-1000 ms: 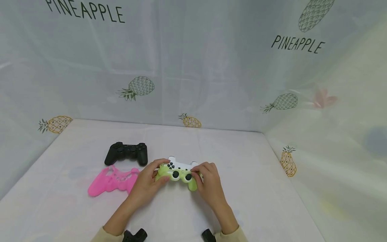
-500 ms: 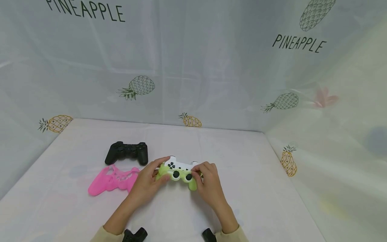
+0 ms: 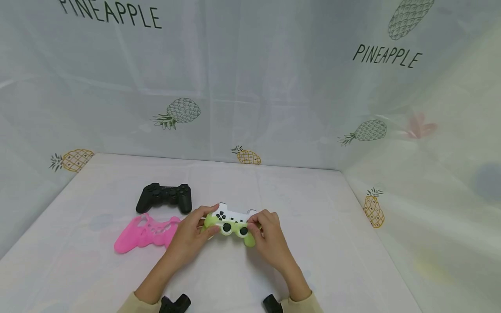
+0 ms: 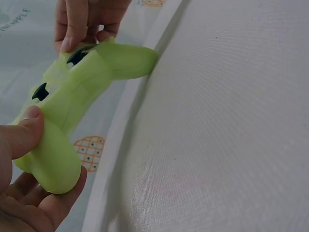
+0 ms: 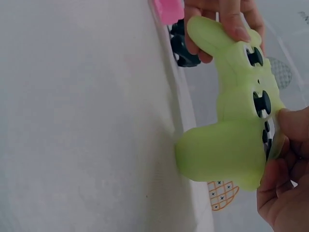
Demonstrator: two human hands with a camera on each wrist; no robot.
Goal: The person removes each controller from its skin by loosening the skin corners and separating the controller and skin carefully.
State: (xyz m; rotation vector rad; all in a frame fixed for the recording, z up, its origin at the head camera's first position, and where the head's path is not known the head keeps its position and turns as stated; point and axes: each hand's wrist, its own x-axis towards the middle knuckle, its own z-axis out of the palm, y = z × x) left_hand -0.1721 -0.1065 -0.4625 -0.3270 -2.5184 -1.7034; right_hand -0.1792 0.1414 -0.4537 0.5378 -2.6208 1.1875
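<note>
A white game controller (image 3: 236, 215) with black sticks and buttons is partly covered by a light green silicone sleeve (image 4: 87, 82), which wraps its grips and lower front. The white top of the controller shows bare in the head view. My left hand (image 3: 192, 232) grips the left end, thumb on the front face and fingers behind. At the right end, my right hand (image 3: 268, 237) pinches the sleeve's edge near the face buttons between thumb and fingers. In the right wrist view the sleeve's edge (image 5: 276, 116) stands by those fingers, with dark buttons showing beside it.
A black game controller (image 3: 164, 198) lies on the white cloth-covered table (image 3: 332, 252), left of my hands. In front of it lies a flat pink silicone sleeve (image 3: 145, 234), partly behind my left hand. A pineapple-print curtain (image 3: 274, 87) rises at the back and sides.
My right hand's fingers have shifted slightly at the controller's right end, and the controller has tilted a little. My left hand keeps its grip. The black controller and pink sleeve have not moved.
</note>
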